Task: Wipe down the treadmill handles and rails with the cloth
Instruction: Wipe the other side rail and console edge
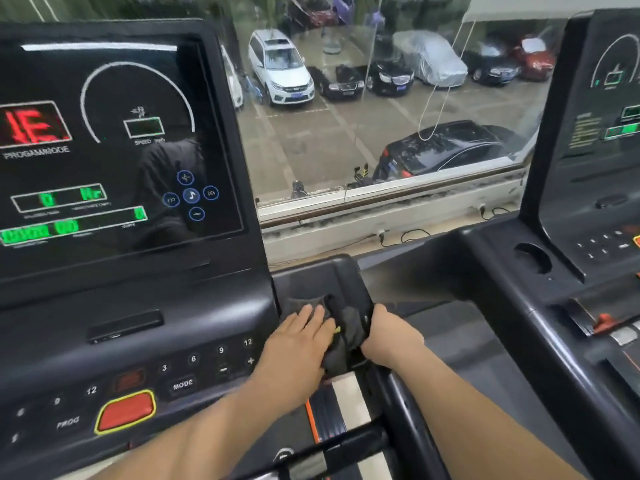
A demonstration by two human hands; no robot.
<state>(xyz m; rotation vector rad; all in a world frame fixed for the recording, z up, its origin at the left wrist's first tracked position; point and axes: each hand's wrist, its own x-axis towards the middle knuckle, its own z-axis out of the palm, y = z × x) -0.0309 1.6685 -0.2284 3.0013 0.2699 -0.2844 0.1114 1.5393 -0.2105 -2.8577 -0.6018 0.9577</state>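
Note:
A dark grey cloth (pixel 349 327) is draped over the top of the treadmill's right side rail (pixel 346 275), where the rail meets the console. My left hand (pixel 298 344) lies flat with straight fingers, pressing the cloth's left part against the inner side of the rail. On the rail's outer side, my right hand (pixel 388 334) holds the cloth with its fingers wrapped round the rail's edge. The black rail runs down towards me as a rounded handle (pixel 405 410).
The console (pixel 114 161) with its lit display and keypad fills the left, with a red stop button (pixel 126 410) near my left forearm. A second treadmill (pixel 554 271) stands close on the right. A window ledge (pixel 381 209) is ahead.

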